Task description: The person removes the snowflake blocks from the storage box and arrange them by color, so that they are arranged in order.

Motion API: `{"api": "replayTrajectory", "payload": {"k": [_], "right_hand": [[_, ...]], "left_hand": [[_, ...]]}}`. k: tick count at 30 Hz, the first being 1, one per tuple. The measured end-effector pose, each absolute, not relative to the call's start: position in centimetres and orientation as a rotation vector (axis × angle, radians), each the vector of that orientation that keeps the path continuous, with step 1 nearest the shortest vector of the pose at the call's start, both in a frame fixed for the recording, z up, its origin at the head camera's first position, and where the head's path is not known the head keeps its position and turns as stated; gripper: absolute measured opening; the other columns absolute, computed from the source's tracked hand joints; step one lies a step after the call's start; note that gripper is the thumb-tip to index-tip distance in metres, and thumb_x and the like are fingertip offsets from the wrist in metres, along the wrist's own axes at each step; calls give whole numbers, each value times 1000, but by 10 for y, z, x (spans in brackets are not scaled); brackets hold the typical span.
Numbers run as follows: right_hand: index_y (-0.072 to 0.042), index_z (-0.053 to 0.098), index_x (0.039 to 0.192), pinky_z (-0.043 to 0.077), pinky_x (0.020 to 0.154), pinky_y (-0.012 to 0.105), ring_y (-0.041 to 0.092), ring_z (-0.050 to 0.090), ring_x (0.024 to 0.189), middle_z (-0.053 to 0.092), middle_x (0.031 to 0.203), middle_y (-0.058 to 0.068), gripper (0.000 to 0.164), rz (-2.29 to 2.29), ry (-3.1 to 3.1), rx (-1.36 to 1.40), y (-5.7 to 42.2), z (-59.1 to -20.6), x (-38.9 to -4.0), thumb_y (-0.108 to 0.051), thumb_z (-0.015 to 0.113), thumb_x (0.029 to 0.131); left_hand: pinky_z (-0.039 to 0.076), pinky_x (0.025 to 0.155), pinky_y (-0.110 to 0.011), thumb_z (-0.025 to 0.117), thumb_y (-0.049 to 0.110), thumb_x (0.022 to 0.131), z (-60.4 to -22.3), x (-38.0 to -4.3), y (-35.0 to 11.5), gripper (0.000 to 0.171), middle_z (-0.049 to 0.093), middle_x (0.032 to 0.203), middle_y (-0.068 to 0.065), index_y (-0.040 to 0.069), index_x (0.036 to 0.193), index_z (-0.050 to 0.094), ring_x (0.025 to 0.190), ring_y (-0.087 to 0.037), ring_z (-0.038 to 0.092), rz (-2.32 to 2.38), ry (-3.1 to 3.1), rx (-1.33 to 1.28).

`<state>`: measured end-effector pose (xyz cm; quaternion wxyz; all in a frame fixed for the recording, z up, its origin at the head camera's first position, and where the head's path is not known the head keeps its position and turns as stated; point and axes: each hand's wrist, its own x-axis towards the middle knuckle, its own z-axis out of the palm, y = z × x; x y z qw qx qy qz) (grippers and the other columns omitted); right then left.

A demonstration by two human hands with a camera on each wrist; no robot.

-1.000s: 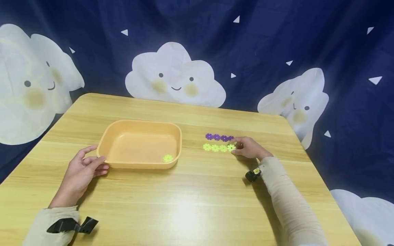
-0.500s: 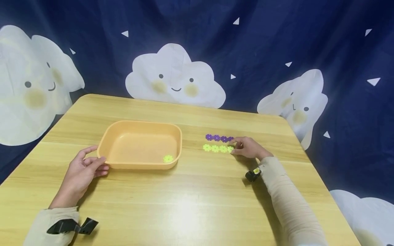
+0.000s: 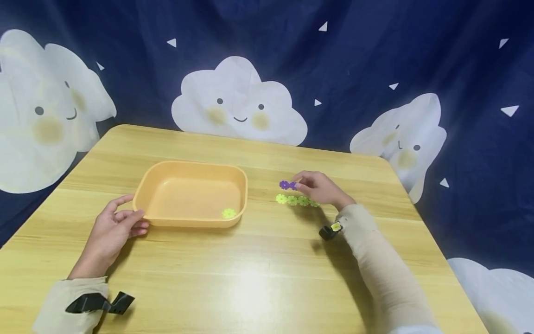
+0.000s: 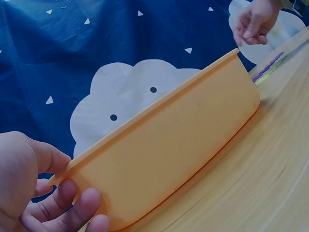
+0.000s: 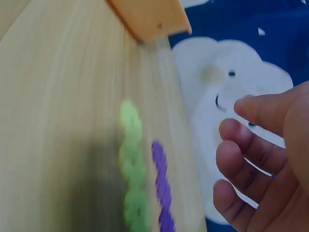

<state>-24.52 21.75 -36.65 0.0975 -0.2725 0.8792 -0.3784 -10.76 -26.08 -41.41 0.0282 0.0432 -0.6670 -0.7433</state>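
Note:
My left hand pinches the near left corner of an orange plastic tray; in the left wrist view its thumb lies over the rim and the fingers are beneath. Inside the tray, by its near right corner, lies a yellow-green flower-shaped plastic piece. Right of the tray are a row of purple flower pieces and, nearer me, a row of yellow-green flower pieces. Above these rows hovers my right hand, fingers loosely bent, holding nothing. It hides part of the purple row in the head view.
The wooden table has rounded far corners and carries the tray and both rows. A dark blue curtain with white cloud faces hangs right behind its far edge. Black wrist mounts stick out from both sleeves.
My right hand has left the right end of the yellow-green row and moved up and left over the purple row. The left hand stays at the tray corner.

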Motion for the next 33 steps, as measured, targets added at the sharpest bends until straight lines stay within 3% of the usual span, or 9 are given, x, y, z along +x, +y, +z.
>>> {"api": "replayTrajectory", "payload": {"k": [3,8,13,20,25,33], "right_hand": [[4,61,119,55,65,40,39,58,75,63,88,25,25,-1170,2525,-804,202,-362,-245,-9,48,102],[7,54,125,54,74,46,35,59,82,61,99,27,33,-1181,2367,-803,174,-356,-246,-13,36,106],[7,49,131,50,85,57,46,57,97,55,108,31,39,-1230,2225,-795,148,-348,-247,-19,30,107],[2,47,134,52,89,46,34,59,106,58,112,19,39,-1172,2173,-836,111,-338,-244,-20,32,107],[-1,42,139,50,91,52,24,62,104,55,118,23,42,-1116,2125,-873,86,-328,-242,-26,31,108],[-16,21,151,53,90,39,27,61,111,52,127,16,54,-878,2035,-785,51,-319,-238,-44,29,106]], "left_hand": [[60,59,-23,63,7,95,-414,-108,-259,42,68,81,0,18,129,40,68,-13,68,-2296,-2055,132],[60,60,-23,63,7,95,-413,-107,-259,46,67,82,-1,14,133,37,68,-13,68,-2277,-2084,145],[60,60,-23,62,7,96,-413,-109,-258,47,67,83,-1,12,135,35,69,-13,68,-2265,-2102,137],[60,59,-23,62,7,96,-413,-109,-258,47,67,82,-1,13,134,36,68,-13,68,-2281,-2087,141],[60,60,-23,62,6,95,-414,-109,-258,45,68,82,-1,15,132,37,68,-13,68,-2283,-2074,138],[60,60,-23,62,7,96,-414,-109,-260,46,67,83,0,15,133,36,69,-13,68,-2275,-2087,151]]}}
